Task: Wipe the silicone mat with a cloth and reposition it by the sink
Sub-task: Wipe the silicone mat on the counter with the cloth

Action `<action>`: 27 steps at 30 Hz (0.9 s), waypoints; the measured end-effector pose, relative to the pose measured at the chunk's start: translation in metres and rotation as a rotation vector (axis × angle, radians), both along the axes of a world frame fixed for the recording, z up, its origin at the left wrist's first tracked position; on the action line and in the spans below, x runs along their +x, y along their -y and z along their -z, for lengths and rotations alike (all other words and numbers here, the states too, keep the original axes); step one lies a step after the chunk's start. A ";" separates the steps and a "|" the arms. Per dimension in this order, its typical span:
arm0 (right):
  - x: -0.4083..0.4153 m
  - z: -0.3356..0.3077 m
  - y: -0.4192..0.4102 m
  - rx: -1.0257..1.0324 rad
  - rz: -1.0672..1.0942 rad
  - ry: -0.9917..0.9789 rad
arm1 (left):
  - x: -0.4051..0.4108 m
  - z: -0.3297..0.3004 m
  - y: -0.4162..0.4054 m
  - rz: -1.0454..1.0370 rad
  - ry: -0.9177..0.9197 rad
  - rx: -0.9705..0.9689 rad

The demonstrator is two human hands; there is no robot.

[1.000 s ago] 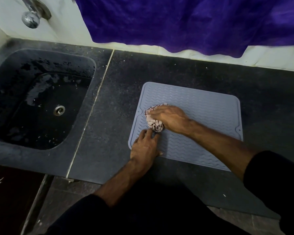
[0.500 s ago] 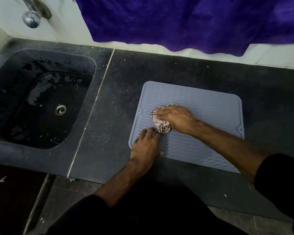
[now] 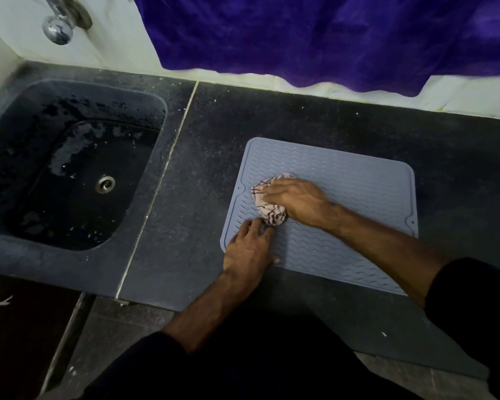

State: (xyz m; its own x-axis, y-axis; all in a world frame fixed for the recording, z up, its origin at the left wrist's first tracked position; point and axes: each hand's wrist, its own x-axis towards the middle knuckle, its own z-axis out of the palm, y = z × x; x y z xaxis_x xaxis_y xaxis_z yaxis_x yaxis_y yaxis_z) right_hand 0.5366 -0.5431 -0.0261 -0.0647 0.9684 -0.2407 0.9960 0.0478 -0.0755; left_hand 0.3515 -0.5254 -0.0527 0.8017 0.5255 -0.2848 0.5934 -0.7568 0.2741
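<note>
A grey-blue silicone mat (image 3: 355,197) with wavy ridges lies flat on the dark counter, right of the sink. My right hand (image 3: 298,199) presses a crumpled white cloth with dark red lines (image 3: 267,207) onto the mat's left half. My left hand (image 3: 250,249) lies flat with fingers spread on the mat's near-left corner, its fingertips just below the cloth. Part of the cloth is hidden under my right palm.
A dark wet sink (image 3: 70,168) with a metal drain (image 3: 105,183) sits at the left, a chrome tap (image 3: 59,27) above it. A purple cloth (image 3: 329,39) hangs over the back wall. The dark counter (image 3: 191,183) separates mat and sink.
My right hand slid the cloth to the right across the mat, then back left toward the mat's left edge. My left hand stayed on the near-left corner.
</note>
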 end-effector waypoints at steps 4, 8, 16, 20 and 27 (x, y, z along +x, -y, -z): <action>0.013 -0.010 0.000 -0.071 0.107 0.042 | 0.000 0.003 -0.001 -0.001 -0.021 -0.026; 0.008 -0.018 -0.008 -0.019 0.152 -0.036 | 0.000 0.004 -0.001 0.007 -0.016 -0.014; -0.007 -0.024 -0.010 -0.099 0.218 0.026 | -0.001 0.003 0.000 0.007 0.019 0.008; -0.003 -0.032 -0.009 -0.060 0.285 0.009 | -0.001 0.002 0.000 0.012 0.007 0.008; -0.008 -0.025 0.005 -0.089 0.238 0.008 | 0.001 -0.001 0.000 0.009 -0.016 0.016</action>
State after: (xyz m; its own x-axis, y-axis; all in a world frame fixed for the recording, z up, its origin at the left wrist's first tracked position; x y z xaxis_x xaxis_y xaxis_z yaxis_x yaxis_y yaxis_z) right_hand 0.5283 -0.5483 -0.0009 0.1654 0.9312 -0.3249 0.9789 -0.1950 -0.0605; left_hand 0.3523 -0.5258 -0.0520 0.8016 0.5231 -0.2894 0.5910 -0.7663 0.2520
